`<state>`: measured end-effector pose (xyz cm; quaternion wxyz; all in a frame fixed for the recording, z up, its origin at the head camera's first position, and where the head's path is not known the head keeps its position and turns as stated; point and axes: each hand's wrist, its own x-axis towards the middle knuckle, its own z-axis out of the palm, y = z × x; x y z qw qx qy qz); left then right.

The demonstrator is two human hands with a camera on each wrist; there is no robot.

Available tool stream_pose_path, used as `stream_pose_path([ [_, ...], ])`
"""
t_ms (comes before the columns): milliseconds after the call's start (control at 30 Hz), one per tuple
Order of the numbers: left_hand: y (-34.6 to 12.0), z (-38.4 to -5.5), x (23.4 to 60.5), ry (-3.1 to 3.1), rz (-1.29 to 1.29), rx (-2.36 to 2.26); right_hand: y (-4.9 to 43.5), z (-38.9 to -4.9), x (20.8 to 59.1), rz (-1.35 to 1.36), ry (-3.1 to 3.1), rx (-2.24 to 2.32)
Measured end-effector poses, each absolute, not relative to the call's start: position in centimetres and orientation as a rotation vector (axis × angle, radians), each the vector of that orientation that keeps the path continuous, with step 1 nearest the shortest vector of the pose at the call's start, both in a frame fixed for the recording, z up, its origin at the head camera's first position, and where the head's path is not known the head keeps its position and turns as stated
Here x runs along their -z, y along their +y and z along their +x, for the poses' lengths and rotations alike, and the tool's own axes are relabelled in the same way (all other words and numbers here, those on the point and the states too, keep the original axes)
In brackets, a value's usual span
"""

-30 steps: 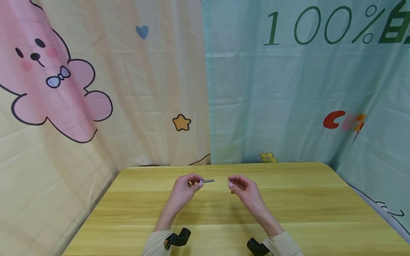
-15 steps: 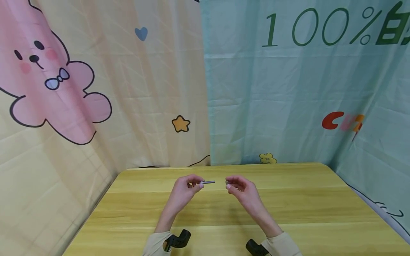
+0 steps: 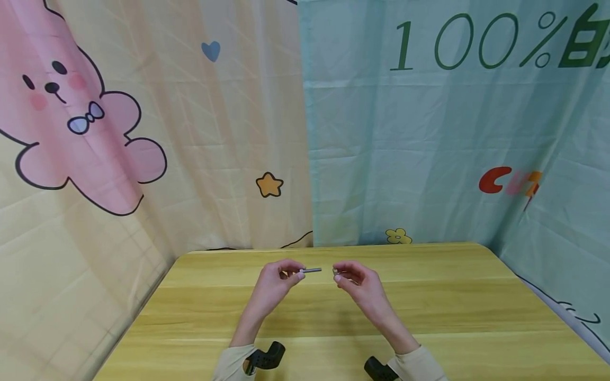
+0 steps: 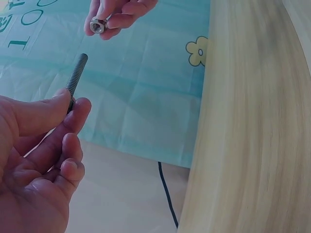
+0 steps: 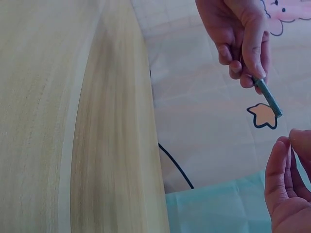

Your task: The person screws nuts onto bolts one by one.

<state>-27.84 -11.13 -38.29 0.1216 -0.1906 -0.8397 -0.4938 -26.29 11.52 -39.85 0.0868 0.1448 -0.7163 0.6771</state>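
One bolt [image 4: 77, 74] in the left hand [image 3: 276, 281] faces the right hand's [image 3: 360, 284] nut [image 4: 98, 25].

In the head view, the left hand [image 3: 270, 284] was at nine o'clock from the right hand [image 3: 366, 286], both above the table [image 3: 314, 312]. The bolt [image 4: 77, 74] jutted from the left hand toward three o'clock; beyond its tip, apart, the nut [image 4: 98, 26] sat in the right hand's fingers. At twelve o'clock, behind the table, hung cloth [image 3: 224, 143].
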Motion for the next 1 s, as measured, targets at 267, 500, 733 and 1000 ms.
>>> stream_pose_path([
  [267, -10.98, -27.64, 38.09, -2.463, -0.547, 1.488, 11.53, -26.29, 39.86, 0.432, -2.14, -2.024],
  [500, -10.81, -27.66, 38.05, -2.461, -0.596, 1.563, 11.3, -26.22, 39.71, 0.452, -2.144, -2.03],
  [733, -10.71, -27.68, 38.05, -2.455, -0.63, 1.568, 11.11, -26.25, 39.6, 0.473, -2.138, -2.034],
  [1000, -10.61, -27.48, 37.95, -2.456, -0.651, 1.602, 11.01, -26.0, 39.57, 0.506, -2.129, -2.023],
])
